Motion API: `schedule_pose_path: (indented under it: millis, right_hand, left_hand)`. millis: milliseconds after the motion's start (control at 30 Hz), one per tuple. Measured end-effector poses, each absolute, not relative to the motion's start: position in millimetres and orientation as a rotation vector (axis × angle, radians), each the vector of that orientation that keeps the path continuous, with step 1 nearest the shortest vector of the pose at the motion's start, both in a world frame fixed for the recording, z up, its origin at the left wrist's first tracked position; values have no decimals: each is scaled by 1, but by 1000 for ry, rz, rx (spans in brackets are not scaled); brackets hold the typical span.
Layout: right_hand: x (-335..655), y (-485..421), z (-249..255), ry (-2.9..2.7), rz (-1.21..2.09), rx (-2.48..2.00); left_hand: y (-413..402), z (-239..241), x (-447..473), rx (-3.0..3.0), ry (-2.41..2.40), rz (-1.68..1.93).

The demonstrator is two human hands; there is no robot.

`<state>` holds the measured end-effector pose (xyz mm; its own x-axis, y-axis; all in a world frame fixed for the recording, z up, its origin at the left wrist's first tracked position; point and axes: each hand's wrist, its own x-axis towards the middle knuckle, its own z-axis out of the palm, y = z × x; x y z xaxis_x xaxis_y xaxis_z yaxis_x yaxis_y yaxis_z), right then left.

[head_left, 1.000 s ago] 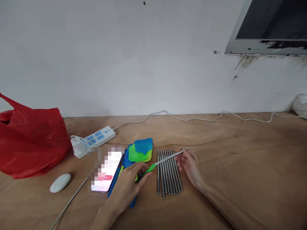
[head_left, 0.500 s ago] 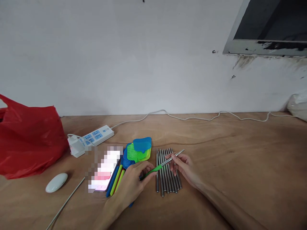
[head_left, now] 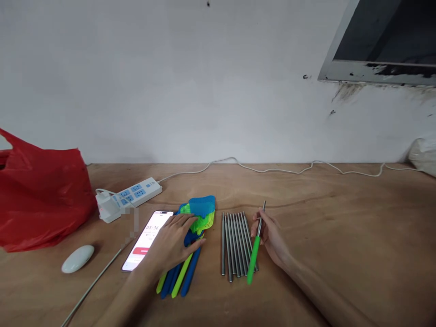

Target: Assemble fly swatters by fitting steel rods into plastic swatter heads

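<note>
Your phone (head_left: pixel 147 240), lying just to the left of your left hand (head_left: pixel 173 238), shows one readable item: a timer figure on its screen, apparently 03:36. The smaller text below it is illegible.

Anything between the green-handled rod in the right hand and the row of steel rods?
Nothing visible: the right hand holds the green-handled rod at the right edge of the row of steel rods, no gap showing.

free: table (head_left: pixel 340 227) right of rods (head_left: pixel 233 240) | blocked left: swatters (head_left: pixel 204 208), phone (head_left: pixel 150 230)
</note>
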<state>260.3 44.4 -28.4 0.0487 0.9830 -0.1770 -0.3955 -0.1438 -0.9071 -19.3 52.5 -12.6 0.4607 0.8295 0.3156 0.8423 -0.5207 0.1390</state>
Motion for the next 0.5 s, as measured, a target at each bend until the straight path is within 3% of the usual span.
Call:
schedule_pose_path:
  millis: [267,500]
  right_hand:
    - [255,42,-34,-778,1446,-1084]
    - [256,45,-35,-769,1400,-1069]
  left_hand:
    - [48,-8,-24,-2689,-1414,-513]
    - [36,9,-29,-2816,-958,-703]
